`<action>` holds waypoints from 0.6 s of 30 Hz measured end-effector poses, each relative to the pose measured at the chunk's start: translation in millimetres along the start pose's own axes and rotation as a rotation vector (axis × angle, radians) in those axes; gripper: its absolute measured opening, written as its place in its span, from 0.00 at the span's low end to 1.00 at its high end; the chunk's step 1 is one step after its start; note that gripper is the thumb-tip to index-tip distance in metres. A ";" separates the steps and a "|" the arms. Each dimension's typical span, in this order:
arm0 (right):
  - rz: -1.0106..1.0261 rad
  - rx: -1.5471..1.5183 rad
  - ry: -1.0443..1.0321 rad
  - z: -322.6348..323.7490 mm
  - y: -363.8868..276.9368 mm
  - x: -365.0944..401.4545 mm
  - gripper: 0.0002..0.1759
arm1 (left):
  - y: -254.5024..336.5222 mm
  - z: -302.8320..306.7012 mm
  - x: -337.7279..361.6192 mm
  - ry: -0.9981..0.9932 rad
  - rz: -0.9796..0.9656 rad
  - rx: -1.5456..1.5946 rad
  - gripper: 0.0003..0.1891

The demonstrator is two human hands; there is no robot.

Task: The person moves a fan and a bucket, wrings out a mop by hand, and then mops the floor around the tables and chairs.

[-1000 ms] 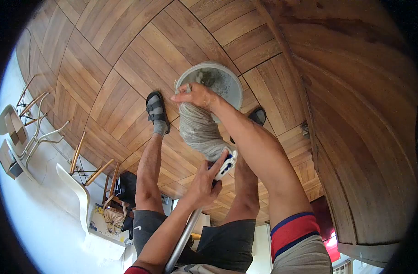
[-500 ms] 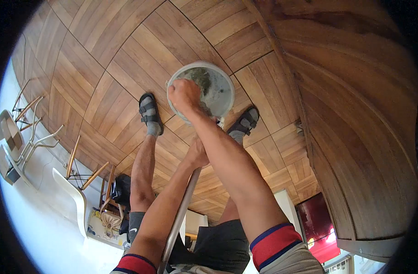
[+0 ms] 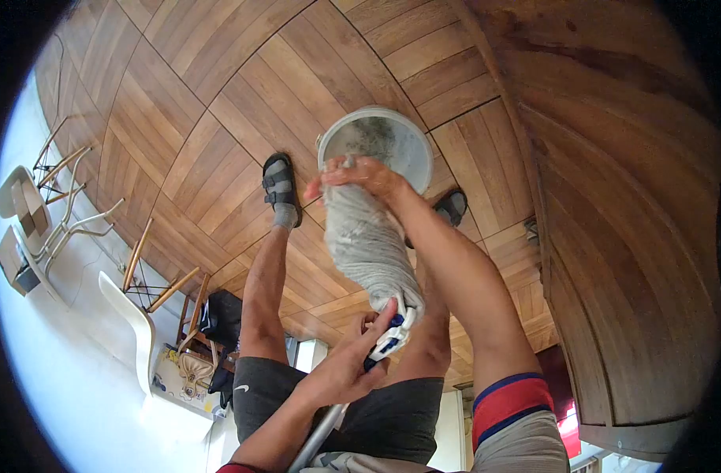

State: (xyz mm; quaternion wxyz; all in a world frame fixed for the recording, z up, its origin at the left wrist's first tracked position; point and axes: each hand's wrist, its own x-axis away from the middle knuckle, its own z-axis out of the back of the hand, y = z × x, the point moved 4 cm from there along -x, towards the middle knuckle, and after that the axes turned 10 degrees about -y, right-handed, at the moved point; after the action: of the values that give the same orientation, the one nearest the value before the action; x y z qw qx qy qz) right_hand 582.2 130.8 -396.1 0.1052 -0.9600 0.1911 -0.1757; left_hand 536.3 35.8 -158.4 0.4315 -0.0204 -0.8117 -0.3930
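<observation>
Left grip point(image 3: 348, 366) closes around the white-and-blue mop clamp point(image 3: 392, 337), thumb along its side; metal handle point(image 3: 319, 437) runs down from it toward the body. Right grip point(image 3: 364, 177) is wrapped over the far end of the grey mop strands point(image 3: 364, 240) (fingers pointing left, wet-looking). The strands stretch between both grips, slightly twisted, their far end at the near rim of the round bucket point(image 3: 422, 169). Bucket holds murky water, dark patch inside, and sits on the wood-pattern floor point(image 3: 273, 87), a sandaled foot point(image 3: 281, 188) to its left.
</observation>
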 end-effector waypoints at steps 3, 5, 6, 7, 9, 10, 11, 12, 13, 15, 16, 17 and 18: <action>0.034 0.225 0.023 -26.9 -21.3 -9.4 0.13 | -27.3 -4.2 -17.8 -0.021 0.031 -0.151 0.42; 0.049 0.397 0.085 -36.6 -26.1 -15.4 0.14 | -42.2 -0.7 -31.4 0.074 0.013 -0.211 0.42; 0.067 0.477 0.132 -38.4 -23.9 -18.4 0.15 | -46.7 2.8 -38.9 0.098 0.043 -0.216 0.43; 0.084 0.559 0.176 -39.7 -23.1 -21.0 0.16 | -52.7 6.3 -46.8 0.125 0.072 -0.223 0.43; 0.138 0.737 0.319 -36.5 -20.0 -22.5 0.16 | -72.6 9.8 -61.5 0.175 0.003 -0.219 0.39; 0.135 0.844 0.422 -32.9 -18.3 -24.0 0.16 | -82.7 11.2 -70.0 0.192 -0.040 -0.240 0.38; 0.127 0.947 0.530 -30.9 -17.1 -23.1 0.16 | -82.7 12.8 -76.3 0.204 -0.082 -0.258 0.37; 0.075 1.040 0.647 -27.4 -16.9 -24.2 0.14 | -86.4 14.4 -81.2 0.163 -0.013 -0.304 0.34; 0.064 1.092 0.698 -26.5 -17.0 -26.5 0.13 | -86.6 16.2 -87.5 0.152 -0.056 -0.203 0.33; 0.037 1.201 0.799 -23.5 -14.7 -28.3 0.13 | -83.7 18.9 -100.3 0.179 -0.181 -0.090 0.34; -0.067 1.215 0.855 -21.7 -10.3 -30.1 0.12 | -81.9 21.4 -106.3 0.216 -0.265 -0.084 0.37; -0.082 1.214 0.861 -21.2 -7.4 -31.4 0.12 | -92.3 22.3 -114.6 0.217 -0.241 -0.075 0.39; -0.092 1.214 0.870 -18.8 -5.7 -32.7 0.12 | -102.6 25.2 -125.2 0.217 -0.220 -0.071 0.42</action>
State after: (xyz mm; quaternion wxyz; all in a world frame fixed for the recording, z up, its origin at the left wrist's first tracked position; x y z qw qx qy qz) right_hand 548.7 146.7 -387.1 0.5240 -0.5842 0.0446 -0.6182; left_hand 559.3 19.9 -319.8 0.4699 0.0962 -0.7433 -0.4663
